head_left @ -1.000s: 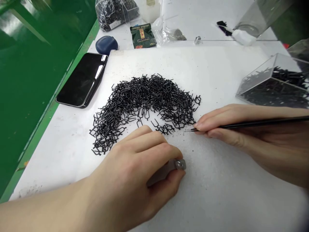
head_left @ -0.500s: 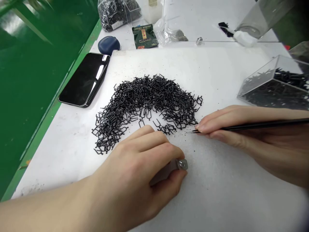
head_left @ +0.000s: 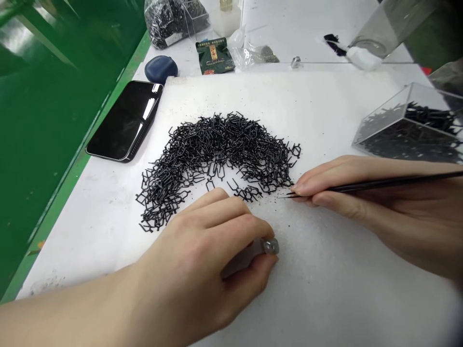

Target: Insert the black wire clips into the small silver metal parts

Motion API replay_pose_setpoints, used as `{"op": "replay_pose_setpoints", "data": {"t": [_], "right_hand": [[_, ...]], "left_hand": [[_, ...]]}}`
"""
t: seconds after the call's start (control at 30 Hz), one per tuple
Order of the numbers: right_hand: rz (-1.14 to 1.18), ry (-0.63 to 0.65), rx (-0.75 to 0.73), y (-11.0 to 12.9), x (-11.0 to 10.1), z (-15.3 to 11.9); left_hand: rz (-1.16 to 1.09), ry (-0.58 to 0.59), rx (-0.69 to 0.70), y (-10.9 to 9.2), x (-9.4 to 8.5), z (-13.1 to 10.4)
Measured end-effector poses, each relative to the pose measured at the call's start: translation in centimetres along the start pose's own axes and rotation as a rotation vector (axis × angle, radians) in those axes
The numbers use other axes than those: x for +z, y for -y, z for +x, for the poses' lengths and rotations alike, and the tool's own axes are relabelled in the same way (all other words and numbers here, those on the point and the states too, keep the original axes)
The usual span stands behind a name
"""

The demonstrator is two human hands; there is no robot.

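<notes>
My left hand (head_left: 217, 255) is closed, pinching a small grey metal block (head_left: 270, 246) between thumb and forefinger. Part of that block is hidden behind the fingers. Black tweezers (head_left: 361, 186) lie in my right hand (head_left: 347, 193), their fine tips pointing left over the white surface. Whether anything sits between the tips is too small to tell. Beyond both hands, a curved heap of small black Y-shaped pieces (head_left: 224, 140) spreads in an arc. The tweezer tips are just beside its right end, apart from my left hand.
A black phone (head_left: 125, 118) and a dark blue rounded object (head_left: 161, 69) lie at the left. Behind are a green packet (head_left: 215, 55), a clear bag of black parts (head_left: 162, 24) and a small metal piece (head_left: 295, 61). A clear box (head_left: 408, 120) with black pieces stands right.
The whole view has shifted slightly. Both hands keep nearly the same pose over the surface, and the heap looks unchanged.
</notes>
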State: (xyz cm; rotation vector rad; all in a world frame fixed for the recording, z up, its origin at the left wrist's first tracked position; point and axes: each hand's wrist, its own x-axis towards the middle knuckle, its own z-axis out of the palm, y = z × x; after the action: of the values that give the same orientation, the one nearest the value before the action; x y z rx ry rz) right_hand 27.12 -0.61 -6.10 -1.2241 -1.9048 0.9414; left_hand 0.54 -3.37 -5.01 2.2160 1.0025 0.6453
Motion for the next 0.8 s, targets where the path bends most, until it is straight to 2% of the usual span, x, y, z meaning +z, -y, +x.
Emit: {"op": "replay_pose_setpoints", "data": {"t": [0.23, 0.4, 0.8], "right_hand": [[0.041, 0.003, 0.020, -0.09, -0.01, -0.15], [0.005, 0.009, -0.041, -0.04, 0.01, -0.20], [0.013, -0.023, 0.004, -0.10, 0.20, -0.04]], "left_hand": [[-0.010, -0.002, -0.005, -0.28, -0.18, -0.12], [0.000, -0.008, -0.008, -0.17, -0.16, 0.00], [0.011, -0.008, 0.000, -0.22, -0.10, 0.08]]}}
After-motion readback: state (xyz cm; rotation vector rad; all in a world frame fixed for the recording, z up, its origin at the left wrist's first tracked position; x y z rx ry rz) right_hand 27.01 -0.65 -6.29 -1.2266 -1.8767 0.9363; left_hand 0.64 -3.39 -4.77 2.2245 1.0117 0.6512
